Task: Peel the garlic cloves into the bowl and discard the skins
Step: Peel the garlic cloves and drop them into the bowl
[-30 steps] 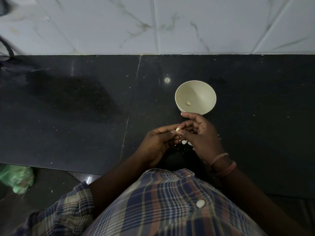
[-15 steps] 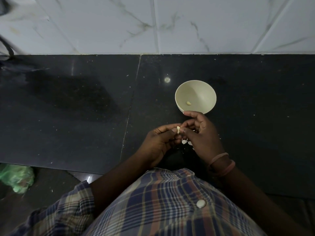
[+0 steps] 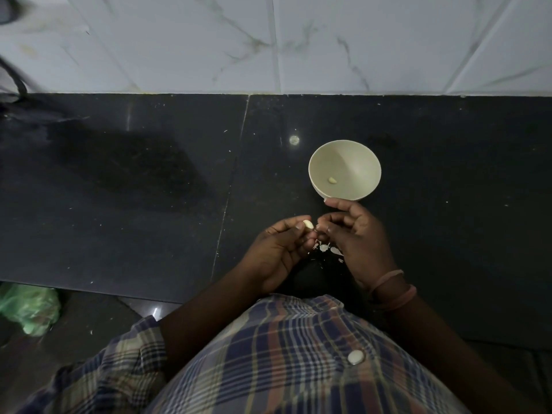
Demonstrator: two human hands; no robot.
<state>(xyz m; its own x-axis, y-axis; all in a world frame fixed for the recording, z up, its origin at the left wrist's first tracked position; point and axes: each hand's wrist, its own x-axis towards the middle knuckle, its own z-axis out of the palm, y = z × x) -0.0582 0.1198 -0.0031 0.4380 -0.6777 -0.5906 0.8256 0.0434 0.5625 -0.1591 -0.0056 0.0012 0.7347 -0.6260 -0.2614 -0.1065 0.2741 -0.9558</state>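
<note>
A: What did your left hand (image 3: pixel 276 252) hold?
B: You pinched a pale peeled garlic clove (image 3: pixel 308 224) at its fingertips.

A: And the right hand (image 3: pixel 355 234)?
B: Fingers curled, grip unclear, above white papery skins (image 3: pixel 327 248). The cream round bowl (image 3: pixel 344 170) held another clove (image 3: pixel 332 180). No lettering was legible.

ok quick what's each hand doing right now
left hand: closed on a garlic clove, pinched at the fingertips
right hand: fingers curled; whether it holds anything cannot be told

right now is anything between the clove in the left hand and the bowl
Only the right hand sits partly across the way. The left hand pinches the clove just short of the bowl; nothing else visible blocks it.
</note>
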